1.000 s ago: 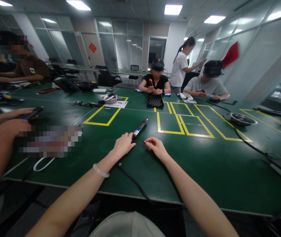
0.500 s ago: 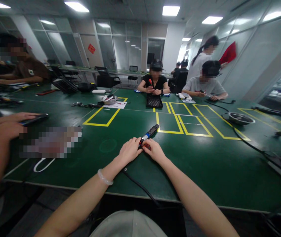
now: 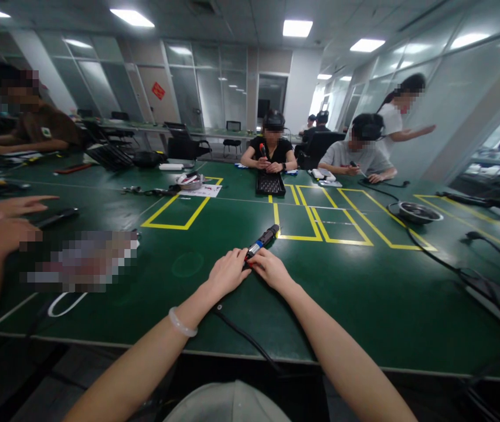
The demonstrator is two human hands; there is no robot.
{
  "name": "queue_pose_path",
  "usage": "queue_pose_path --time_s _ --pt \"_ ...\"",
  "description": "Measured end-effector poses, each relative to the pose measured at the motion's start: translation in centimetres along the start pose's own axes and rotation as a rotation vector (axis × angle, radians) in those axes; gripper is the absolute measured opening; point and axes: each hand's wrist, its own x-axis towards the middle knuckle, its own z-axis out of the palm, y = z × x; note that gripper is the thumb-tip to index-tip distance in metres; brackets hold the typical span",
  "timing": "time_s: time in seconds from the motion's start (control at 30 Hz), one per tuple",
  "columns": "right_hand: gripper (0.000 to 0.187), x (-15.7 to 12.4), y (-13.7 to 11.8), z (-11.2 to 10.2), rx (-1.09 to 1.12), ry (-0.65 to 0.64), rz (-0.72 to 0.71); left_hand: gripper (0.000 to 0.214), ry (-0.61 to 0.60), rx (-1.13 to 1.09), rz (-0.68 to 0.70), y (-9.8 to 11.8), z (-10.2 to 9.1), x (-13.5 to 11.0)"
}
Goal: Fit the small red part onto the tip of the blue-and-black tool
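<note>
An electric screwdriver (image 3: 264,240), black with a silver and blue band, lies slanted on the green table, its front end pointing away and to the right. Around its near end, my left hand (image 3: 230,272) is closed from the left side. From the right, my right hand (image 3: 272,271) pinches the same near end, where a bit of red shows between the fingers. The hands cover the rest of the tool. A black cable (image 3: 250,339) runs from beneath my left wrist over the table's near edge.
Yellow tape rectangles (image 3: 344,241) mark the table (image 3: 355,305). A metal bowl (image 3: 420,212) and black cables are at right. Another person's hands (image 3: 3,234) rest at left near a dark device (image 3: 58,218). Across the table, one person works over a black tray (image 3: 271,184).
My hands and the screwdriver stay together; my right fingers have closed in slightly around its near end. The view has shifted a little. A standing person at the back has moved right.
</note>
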Motion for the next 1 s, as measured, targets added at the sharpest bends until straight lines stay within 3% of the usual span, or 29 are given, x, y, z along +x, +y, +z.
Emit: queue_pose_path --time_s 0.3,0.47,0.73,1.0 --pt "0.012 0.3 0.3 0.0 0.018 0.018 0.036 0.044 -0.043 0.002 -0.023 0.5 -0.9 1.0" --pt "0.011 0.2 0.6 0.1 0.069 0.035 0.035 0.047 -0.018 -0.011 -0.056 0.6 -0.3 1.3" --pt "0.014 -0.3 1.0 -0.1 0.126 0.126 0.123 0.038 -0.065 -0.051 -0.122 1.0 -0.5 1.9" --pt "0.015 -0.4 1.3 -0.4 0.138 0.151 0.154 0.043 -0.143 -0.058 -0.141 -1.9 -1.6 1.5"
